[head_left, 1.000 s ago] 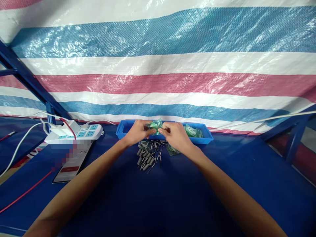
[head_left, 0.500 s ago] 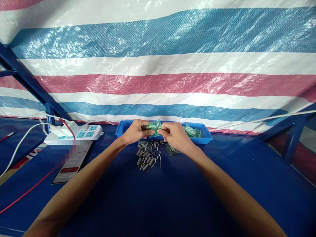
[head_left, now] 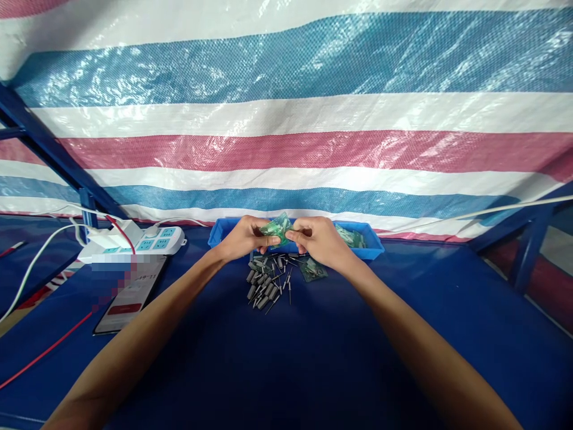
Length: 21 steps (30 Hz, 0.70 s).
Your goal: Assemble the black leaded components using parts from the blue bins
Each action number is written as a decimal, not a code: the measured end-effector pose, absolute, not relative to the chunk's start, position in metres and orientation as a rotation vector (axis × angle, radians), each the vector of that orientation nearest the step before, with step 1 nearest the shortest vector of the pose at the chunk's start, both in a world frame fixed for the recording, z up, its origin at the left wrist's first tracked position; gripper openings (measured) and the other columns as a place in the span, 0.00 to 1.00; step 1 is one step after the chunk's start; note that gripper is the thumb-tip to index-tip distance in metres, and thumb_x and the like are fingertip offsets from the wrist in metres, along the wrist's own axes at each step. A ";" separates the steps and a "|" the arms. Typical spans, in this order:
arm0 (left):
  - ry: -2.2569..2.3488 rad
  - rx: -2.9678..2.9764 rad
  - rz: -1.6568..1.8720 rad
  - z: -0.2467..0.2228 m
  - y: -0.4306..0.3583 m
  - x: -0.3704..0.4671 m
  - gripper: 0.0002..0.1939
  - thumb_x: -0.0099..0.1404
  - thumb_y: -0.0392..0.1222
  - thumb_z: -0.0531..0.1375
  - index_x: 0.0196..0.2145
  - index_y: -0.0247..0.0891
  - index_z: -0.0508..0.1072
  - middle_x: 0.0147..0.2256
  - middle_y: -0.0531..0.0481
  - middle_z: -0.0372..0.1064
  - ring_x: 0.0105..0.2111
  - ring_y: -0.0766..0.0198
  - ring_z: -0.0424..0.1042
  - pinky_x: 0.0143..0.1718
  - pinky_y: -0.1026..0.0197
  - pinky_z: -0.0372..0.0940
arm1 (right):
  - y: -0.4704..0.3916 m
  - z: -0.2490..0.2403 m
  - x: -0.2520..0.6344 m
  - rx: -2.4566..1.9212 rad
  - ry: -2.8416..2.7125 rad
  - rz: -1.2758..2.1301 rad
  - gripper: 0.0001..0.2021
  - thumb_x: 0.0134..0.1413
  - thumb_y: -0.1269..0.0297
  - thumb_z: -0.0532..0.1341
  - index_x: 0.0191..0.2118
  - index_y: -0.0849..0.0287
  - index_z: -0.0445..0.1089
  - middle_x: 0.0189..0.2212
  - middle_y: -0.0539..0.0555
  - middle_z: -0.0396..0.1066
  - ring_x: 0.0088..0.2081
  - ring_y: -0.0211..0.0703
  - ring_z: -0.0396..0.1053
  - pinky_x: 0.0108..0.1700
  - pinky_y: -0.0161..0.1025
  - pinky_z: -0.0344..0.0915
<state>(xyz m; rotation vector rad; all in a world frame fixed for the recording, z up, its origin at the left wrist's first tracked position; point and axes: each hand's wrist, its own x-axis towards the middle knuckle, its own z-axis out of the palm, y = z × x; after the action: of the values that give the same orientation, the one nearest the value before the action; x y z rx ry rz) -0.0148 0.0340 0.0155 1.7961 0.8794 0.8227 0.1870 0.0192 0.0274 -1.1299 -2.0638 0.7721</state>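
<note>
A small green-tinted clear plastic bag [head_left: 278, 227] is held up between my two hands, above the front of a long blue bin [head_left: 224, 229]. My left hand [head_left: 245, 237] pinches its left side with the thumb in front. My right hand [head_left: 317, 240] grips the right edge between thumb and fingers. Below the hands lies a loose pile of pop rivets [head_left: 268, 289] and grey cylinders on the blue table. Another small bag [head_left: 313, 272] with metal pieces in it rests flat beside the pile. More green bags [head_left: 351, 236] sit in the bin's right part.
On the left, a white power strip [head_left: 165, 239] holds plugs and cables, with a phone [head_left: 129, 301] lying in front of it. A red cable [head_left: 49, 351] crosses the table [head_left: 313, 370]. Striped plastic sheeting [head_left: 286, 152] hangs behind, between blue metal frame bars [head_left: 532, 257].
The bag has tilted and shifted slightly left in my hands. My right hand's fingers have moved a little on its edge, and the flat bag below shows more.
</note>
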 end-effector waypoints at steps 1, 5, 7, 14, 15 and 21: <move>0.882 1.795 0.821 0.016 0.034 -0.014 0.11 0.55 0.43 0.65 0.24 0.31 0.71 0.19 0.55 0.63 0.18 0.73 0.63 0.18 0.70 0.58 | 0.020 0.027 0.188 -1.123 -2.062 0.794 0.15 0.56 0.62 0.58 0.20 0.59 0.59 0.14 0.46 0.63 0.18 0.34 0.63 0.24 0.32 0.56; 0.913 1.789 0.851 0.017 0.032 -0.010 0.12 0.55 0.44 0.65 0.24 0.31 0.70 0.17 0.56 0.62 0.17 0.73 0.62 0.18 0.70 0.58 | 0.020 0.027 0.188 -1.144 -2.062 0.754 0.15 0.56 0.62 0.58 0.21 0.59 0.60 0.14 0.46 0.63 0.17 0.33 0.61 0.24 0.33 0.55; 0.932 1.798 0.880 0.017 0.032 -0.009 0.13 0.55 0.43 0.64 0.22 0.31 0.69 0.16 0.56 0.61 0.16 0.73 0.61 0.18 0.70 0.57 | 0.019 0.028 0.187 -1.158 -2.066 0.691 0.14 0.56 0.63 0.58 0.21 0.59 0.60 0.15 0.45 0.62 0.17 0.33 0.60 0.24 0.33 0.54; 0.973 1.826 0.924 0.015 0.033 -0.009 0.12 0.56 0.41 0.63 0.22 0.32 0.67 0.15 0.57 0.60 0.15 0.73 0.61 0.17 0.71 0.55 | 0.014 0.034 0.184 -1.138 -2.100 0.637 0.15 0.56 0.66 0.59 0.20 0.59 0.58 0.15 0.44 0.59 0.19 0.32 0.56 0.25 0.33 0.50; 0.963 1.826 0.925 0.015 0.033 -0.009 0.11 0.57 0.41 0.62 0.23 0.32 0.67 0.15 0.57 0.60 0.15 0.73 0.60 0.17 0.70 0.55 | 0.014 0.035 0.184 -1.129 -2.108 0.628 0.15 0.56 0.66 0.59 0.20 0.59 0.58 0.15 0.44 0.59 0.19 0.32 0.55 0.25 0.34 0.49; 0.932 1.839 0.904 0.018 0.030 -0.009 0.10 0.58 0.41 0.62 0.25 0.32 0.68 0.16 0.56 0.60 0.16 0.73 0.61 0.18 0.70 0.54 | 0.012 0.037 0.184 -1.125 -2.130 0.634 0.16 0.56 0.66 0.59 0.19 0.59 0.57 0.15 0.44 0.57 0.20 0.32 0.53 0.26 0.34 0.48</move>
<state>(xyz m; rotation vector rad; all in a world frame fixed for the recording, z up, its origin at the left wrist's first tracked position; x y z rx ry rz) -0.0092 0.0302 0.0178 1.8391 0.9316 0.9038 0.1835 0.0119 0.0370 -1.1251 -2.1296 0.6337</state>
